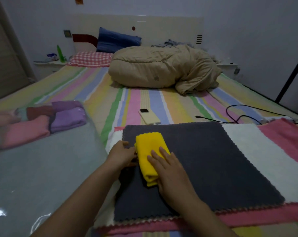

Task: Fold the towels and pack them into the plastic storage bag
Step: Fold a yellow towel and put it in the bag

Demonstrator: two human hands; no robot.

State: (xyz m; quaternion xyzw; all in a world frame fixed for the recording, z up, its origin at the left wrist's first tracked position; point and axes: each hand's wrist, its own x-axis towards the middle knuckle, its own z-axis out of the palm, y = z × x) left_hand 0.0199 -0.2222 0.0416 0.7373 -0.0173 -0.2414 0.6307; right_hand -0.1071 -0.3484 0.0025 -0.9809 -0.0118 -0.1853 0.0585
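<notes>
A folded yellow towel lies on a flat dark grey towel, which covers a white towel and a pink one. My left hand pinches the yellow towel's left edge. My right hand rests flat on its right side, fingers straight. The clear plastic storage bag spreads over the bed at the left, with folded purple, pink and dark red towels inside its far end.
A cream phone lies on the striped sheet just beyond the grey towel. A black cable loops at the right. A beige bundled quilt and pillows sit at the bed's far end.
</notes>
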